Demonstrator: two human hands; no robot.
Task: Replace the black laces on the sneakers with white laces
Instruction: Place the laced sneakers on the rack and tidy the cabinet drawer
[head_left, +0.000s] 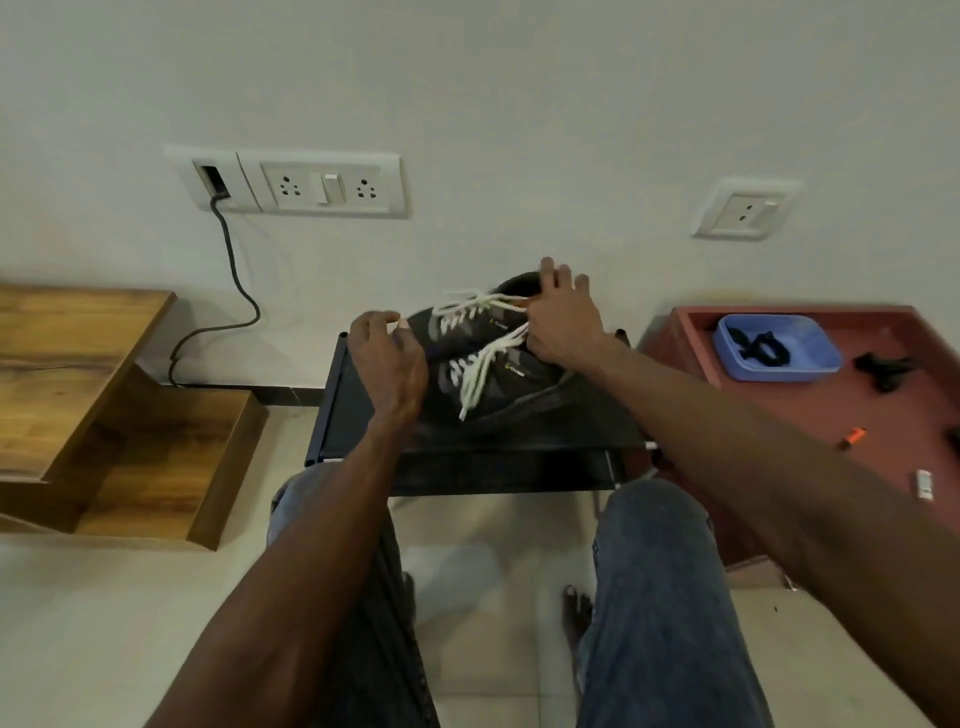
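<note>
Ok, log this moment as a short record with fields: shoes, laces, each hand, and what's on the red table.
sneakers: two dark sneakers side by side on a black stand
white laces: white laces threaded in both, ends loose
left hand: left hand at the toe ends, fingers curled; hold unclear
right hand: right hand on the heel openings, fingers partly spread
red table: red table carries a blue tray with black laces inside
also there: another black item beside the tray, orange marker
</note>
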